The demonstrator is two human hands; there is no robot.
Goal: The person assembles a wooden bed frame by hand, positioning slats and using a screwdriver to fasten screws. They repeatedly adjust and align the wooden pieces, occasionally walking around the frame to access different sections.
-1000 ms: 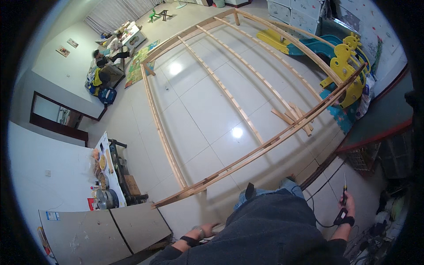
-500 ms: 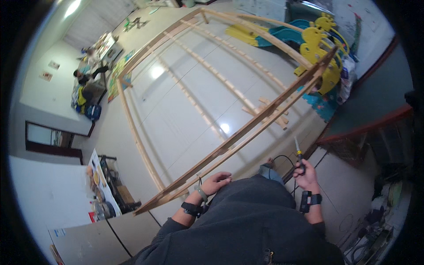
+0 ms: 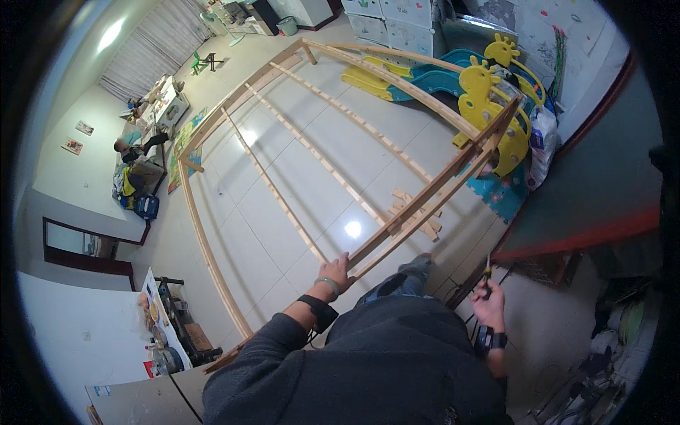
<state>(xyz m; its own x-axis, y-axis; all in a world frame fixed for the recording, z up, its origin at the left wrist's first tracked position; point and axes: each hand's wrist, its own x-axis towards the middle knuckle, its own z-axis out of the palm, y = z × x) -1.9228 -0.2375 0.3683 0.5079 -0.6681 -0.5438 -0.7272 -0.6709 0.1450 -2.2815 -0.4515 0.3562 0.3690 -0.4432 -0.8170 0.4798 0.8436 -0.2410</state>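
A large wooden bed frame [image 3: 200, 234] stands over the tiled floor, with long thin bars running across inside it. At its near rail [image 3: 382, 241], my left hand [image 3: 334, 275] is closed over the wood, fingers on top. My right hand [image 3: 489, 304] is out to the right, away from the frame. It is closed round the dark handle of a screwdriver [image 3: 487, 273], whose shaft points forward. Several short wood strips [image 3: 427, 225] lie in a loose pile on the floor, beyond and partly behind the near rail.
A yellow and teal children's slide [image 3: 432, 81] stands beyond the frame's right side, by a white plastic bag [image 3: 542, 142]. At the left are a low cluttered shelf [image 3: 173, 312] and, farther off, a person [image 3: 131, 150] seated. A dark green panel [image 3: 588, 191] stands at right.
My left hand has gone from beside my body forward onto the near rail. My right hand has drawn slightly back with the screwdriver. The view has shifted, and one leg shows farther forward.
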